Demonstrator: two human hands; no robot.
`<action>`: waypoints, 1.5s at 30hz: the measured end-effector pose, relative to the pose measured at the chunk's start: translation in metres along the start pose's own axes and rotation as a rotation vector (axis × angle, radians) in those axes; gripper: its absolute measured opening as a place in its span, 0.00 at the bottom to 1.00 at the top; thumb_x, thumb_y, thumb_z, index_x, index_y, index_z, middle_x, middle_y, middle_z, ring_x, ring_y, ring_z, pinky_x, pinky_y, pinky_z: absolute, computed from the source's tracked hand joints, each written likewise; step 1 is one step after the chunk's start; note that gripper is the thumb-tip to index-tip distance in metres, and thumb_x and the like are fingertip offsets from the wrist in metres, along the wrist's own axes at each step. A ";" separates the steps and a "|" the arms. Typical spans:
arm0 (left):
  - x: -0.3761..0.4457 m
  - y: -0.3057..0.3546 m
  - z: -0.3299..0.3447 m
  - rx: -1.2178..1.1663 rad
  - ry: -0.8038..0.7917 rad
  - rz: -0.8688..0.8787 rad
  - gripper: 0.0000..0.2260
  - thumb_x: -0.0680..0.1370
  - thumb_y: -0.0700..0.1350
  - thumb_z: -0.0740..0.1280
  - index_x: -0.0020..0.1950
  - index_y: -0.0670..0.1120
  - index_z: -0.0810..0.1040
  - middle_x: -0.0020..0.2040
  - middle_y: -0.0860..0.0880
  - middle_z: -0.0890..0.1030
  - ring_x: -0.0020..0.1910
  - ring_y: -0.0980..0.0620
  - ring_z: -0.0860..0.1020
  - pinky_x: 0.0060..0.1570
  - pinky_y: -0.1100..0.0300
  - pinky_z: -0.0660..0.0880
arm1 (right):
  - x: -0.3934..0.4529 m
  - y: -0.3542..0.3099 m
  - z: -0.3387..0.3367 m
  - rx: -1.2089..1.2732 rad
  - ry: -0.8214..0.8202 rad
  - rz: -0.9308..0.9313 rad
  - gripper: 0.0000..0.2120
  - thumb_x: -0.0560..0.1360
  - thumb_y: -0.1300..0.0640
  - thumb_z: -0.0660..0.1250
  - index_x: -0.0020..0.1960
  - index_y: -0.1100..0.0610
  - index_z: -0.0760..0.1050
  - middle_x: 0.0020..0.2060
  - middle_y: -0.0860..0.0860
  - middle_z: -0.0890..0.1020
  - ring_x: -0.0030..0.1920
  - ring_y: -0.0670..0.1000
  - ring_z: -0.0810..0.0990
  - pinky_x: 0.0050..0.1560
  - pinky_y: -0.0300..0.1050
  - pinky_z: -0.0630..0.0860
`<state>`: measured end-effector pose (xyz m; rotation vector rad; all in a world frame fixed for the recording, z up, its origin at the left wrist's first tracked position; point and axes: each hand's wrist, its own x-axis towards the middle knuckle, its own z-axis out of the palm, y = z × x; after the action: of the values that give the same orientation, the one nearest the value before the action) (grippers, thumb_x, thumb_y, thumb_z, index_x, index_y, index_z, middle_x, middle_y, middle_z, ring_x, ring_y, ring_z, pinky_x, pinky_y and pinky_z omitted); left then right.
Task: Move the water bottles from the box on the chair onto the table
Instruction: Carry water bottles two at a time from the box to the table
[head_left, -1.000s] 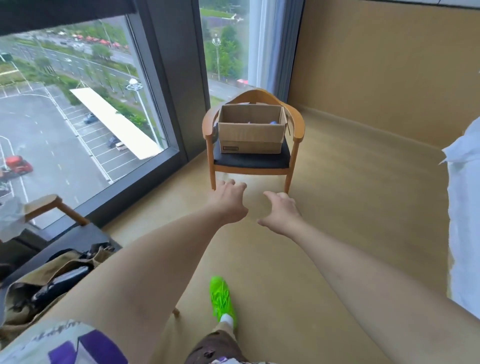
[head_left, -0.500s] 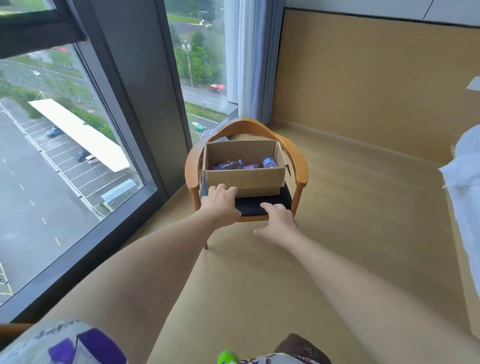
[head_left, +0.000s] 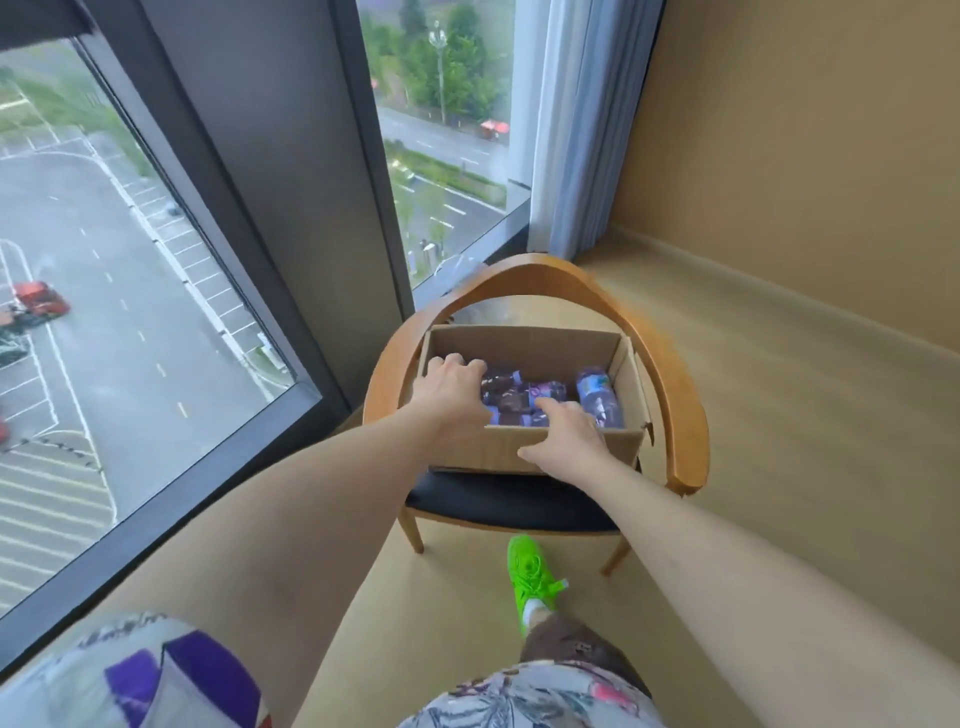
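1. The left hand (head_left: 451, 384) reaches into the open brown cardboard box (head_left: 566, 448), fingers curled over the purple-labelled plastic water bottles (head_left: 597, 397); whether it grips one, I cannot tell.
2. The right hand (head_left: 563, 434) crosses the box's near wall beside it, fingers loosely bent, grip likewise unclear.
3. Beneath both, the box sits on the round-backed wooden chair (head_left: 680, 415).
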<state>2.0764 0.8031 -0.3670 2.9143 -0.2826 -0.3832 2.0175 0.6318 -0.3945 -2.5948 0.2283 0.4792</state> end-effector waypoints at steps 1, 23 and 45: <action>0.022 0.001 -0.004 0.001 -0.019 -0.015 0.26 0.74 0.51 0.71 0.71 0.51 0.70 0.63 0.45 0.72 0.64 0.41 0.69 0.58 0.46 0.75 | 0.025 0.002 -0.008 0.001 -0.019 -0.001 0.38 0.73 0.45 0.73 0.78 0.48 0.61 0.72 0.56 0.67 0.71 0.60 0.67 0.68 0.56 0.70; 0.248 -0.051 0.102 0.004 -0.411 -0.013 0.38 0.72 0.45 0.74 0.78 0.47 0.61 0.72 0.40 0.65 0.70 0.38 0.65 0.63 0.42 0.71 | 0.236 0.064 0.058 -0.170 -0.422 0.257 0.35 0.73 0.51 0.73 0.76 0.50 0.63 0.68 0.57 0.69 0.69 0.61 0.67 0.65 0.56 0.70; 0.271 -0.050 0.186 0.078 -0.284 -0.041 0.33 0.68 0.39 0.72 0.73 0.45 0.67 0.66 0.42 0.67 0.60 0.38 0.68 0.59 0.44 0.68 | 0.291 0.090 0.100 -0.648 -0.300 -0.005 0.20 0.68 0.64 0.69 0.60 0.56 0.76 0.59 0.60 0.71 0.60 0.64 0.70 0.59 0.58 0.69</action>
<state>2.2905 0.7643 -0.6180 2.9403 -0.2841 -0.8121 2.2355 0.5813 -0.6245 -3.0780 -0.0502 1.0786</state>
